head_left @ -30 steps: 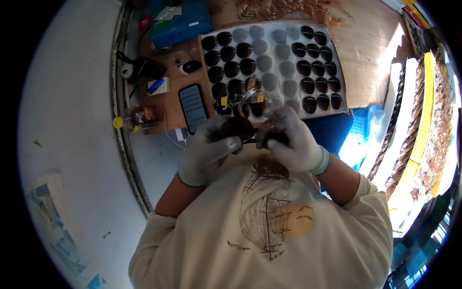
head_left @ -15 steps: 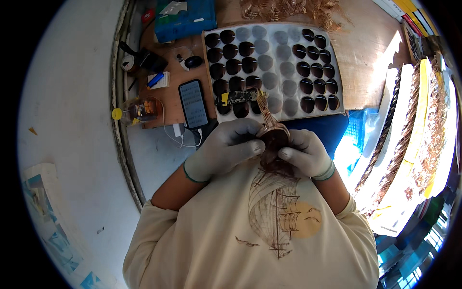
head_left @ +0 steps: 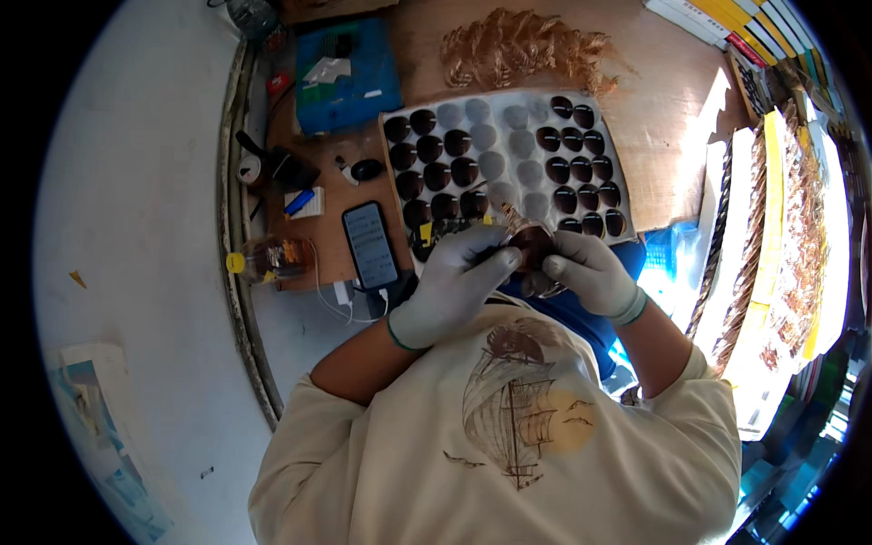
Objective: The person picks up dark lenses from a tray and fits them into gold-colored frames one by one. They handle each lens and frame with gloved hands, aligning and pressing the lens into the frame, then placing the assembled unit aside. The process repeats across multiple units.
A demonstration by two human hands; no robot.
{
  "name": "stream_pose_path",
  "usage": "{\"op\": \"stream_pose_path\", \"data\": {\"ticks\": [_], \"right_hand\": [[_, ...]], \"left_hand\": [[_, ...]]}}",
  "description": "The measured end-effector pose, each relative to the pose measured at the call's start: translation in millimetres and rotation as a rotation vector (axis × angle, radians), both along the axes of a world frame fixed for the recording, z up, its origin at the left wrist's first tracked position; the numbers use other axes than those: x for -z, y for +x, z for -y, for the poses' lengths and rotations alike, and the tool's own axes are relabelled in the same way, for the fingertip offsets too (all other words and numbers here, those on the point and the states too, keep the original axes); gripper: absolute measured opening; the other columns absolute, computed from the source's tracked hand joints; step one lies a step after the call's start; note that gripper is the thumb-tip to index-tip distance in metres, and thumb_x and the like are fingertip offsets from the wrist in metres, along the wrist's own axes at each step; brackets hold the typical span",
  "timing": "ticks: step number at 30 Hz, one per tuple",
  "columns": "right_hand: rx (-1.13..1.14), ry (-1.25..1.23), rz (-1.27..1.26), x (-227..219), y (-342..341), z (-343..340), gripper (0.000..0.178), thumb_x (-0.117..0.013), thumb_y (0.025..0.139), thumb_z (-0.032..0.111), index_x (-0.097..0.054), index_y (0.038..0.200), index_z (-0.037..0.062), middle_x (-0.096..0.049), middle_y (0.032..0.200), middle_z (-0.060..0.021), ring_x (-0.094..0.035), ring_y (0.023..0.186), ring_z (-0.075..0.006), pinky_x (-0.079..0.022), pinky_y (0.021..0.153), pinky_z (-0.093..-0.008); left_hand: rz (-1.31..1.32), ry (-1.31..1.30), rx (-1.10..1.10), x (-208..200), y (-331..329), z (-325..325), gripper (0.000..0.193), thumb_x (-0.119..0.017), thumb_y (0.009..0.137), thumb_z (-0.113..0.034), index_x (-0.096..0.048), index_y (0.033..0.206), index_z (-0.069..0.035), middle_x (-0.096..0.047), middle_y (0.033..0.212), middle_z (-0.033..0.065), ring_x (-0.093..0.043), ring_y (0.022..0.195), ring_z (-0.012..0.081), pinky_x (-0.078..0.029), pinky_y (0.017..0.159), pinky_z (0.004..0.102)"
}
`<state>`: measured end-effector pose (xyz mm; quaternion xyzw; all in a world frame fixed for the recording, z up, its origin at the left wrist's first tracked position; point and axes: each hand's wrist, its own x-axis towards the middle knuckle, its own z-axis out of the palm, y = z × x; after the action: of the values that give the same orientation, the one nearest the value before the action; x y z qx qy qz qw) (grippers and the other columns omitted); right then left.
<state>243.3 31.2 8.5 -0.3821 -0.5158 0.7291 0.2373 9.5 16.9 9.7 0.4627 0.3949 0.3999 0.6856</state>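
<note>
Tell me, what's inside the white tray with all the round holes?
The white tray holds dark oval lenses in many hollows; others are empty. The gloved hands cover its near edge.

Lit phone screen (head_left: 370, 245) (tall rectangle) below blue box (head_left: 346, 73).

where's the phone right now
In the head view, the black smartphone with a lit screen lies on the brown wooden table, left of the grey tray of dark oval lenses and just beyond the gloved left hand.
</note>
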Motion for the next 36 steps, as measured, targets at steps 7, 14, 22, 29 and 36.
{"op": "stream_pose_path", "data": {"ticks": [7, 14, 22, 29, 36], "right_hand": [[0.161, 0.028, 0.137, 17.5, -24.4, 24.8, 0.027, -0.044, 0.105, 0.012, -0.063, 0.113, -0.0057, -0.066, 0.081, -0.0037, -0.062, 0.075, -0.0072, -0.052, 0.07, -0.0234], [-0.043, -0.076, -0.19, 67.9, -23.9, -16.0, 0.035, -0.06, 0.1, 0.025, -0.066, 0.113, -0.0071, -0.069, 0.087, -0.0073, -0.065, 0.079, -0.013, -0.053, 0.073, -0.0275], [-0.013, -0.037, -0.16, 55.4, -17.6, -13.8, 0.027, -0.055, 0.098, 0.014, -0.065, 0.109, -0.0092, -0.067, 0.089, -0.0084, -0.063, 0.08, -0.0137, -0.051, 0.076, -0.0282], [0.154, 0.162, 0.134, 10.3, -11.0, 19.5, 0.025, -0.047, 0.1, 0.007, -0.063, 0.112, -0.009, -0.069, 0.091, -0.0092, -0.064, 0.082, -0.0095, -0.054, 0.073, -0.0247], [0.256, 0.219, 0.098, 23.9, -19.3, 37.6, 0.025, -0.047, 0.101, 0.009, -0.063, 0.111, -0.0087, -0.071, 0.083, -0.0087, -0.066, 0.073, -0.0124, -0.054, 0.069, -0.0269]], "left_hand": [[-0.042, -0.061, -0.016, 31.7, -6.1, 11.0, 0.022, -0.062, 0.1, -0.012, -0.068, 0.115, 0.002, -0.063, 0.093, -0.0011, -0.055, 0.082, 0.0047, -0.046, 0.074, 0.0218], [0.019, -0.079, -0.099, 40.6, -13.8, 14.3, 0.019, -0.062, 0.1, -0.011, -0.068, 0.113, 0.002, -0.062, 0.092, -0.0015, -0.053, 0.081, 0.004, -0.045, 0.07, 0.0222], [0.031, 0.003, -0.154, 34.6, -4.4, 9.4, 0.017, -0.062, 0.101, -0.012, -0.069, 0.108, 0.001, -0.061, 0.087, -0.0014, -0.051, 0.078, 0.0044, -0.043, 0.068, 0.0219], [-0.128, 0.084, 0.035, 34.8, -3.9, 0.1, 0.019, -0.064, 0.1, -0.014, -0.07, 0.108, 0.003, -0.066, 0.093, 0.0032, -0.059, 0.084, 0.0073, -0.05, 0.076, 0.0234], [0.08, -0.019, 0.038, 36.6, 6.6, 7.9, 0.027, -0.062, 0.103, -0.021, -0.068, 0.11, 0.004, -0.068, 0.097, 0.005, -0.061, 0.087, 0.0086, -0.052, 0.079, 0.0256]]}}
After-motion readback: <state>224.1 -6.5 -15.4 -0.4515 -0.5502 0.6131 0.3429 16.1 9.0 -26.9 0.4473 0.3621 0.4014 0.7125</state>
